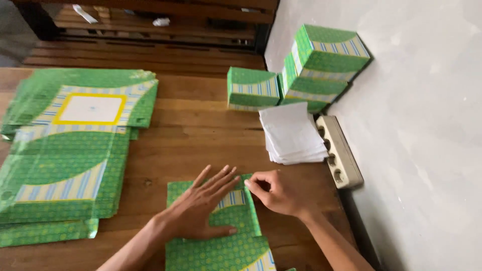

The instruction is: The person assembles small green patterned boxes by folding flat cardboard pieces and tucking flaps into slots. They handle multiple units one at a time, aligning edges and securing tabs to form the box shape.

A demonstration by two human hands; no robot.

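On the wooden counter (pixel 201 135) lies a flat green carton blank (pixel 221 236), long axis running away from the person. Left hand (pixel 201 208) presses it, fingers spread; right hand (pixel 278 193) pinches its edge. Folded green boxes (pixel 301 70) stand against the wall.

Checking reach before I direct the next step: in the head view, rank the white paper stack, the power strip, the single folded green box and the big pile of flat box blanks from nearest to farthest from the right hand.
From the right hand:
1. White paper stack, just beyond it.
2. Power strip, to the right by the wall; close to the paper stack's rank.
3. Single folded green box, farther back.
4. Pile of flat box blanks, far left.
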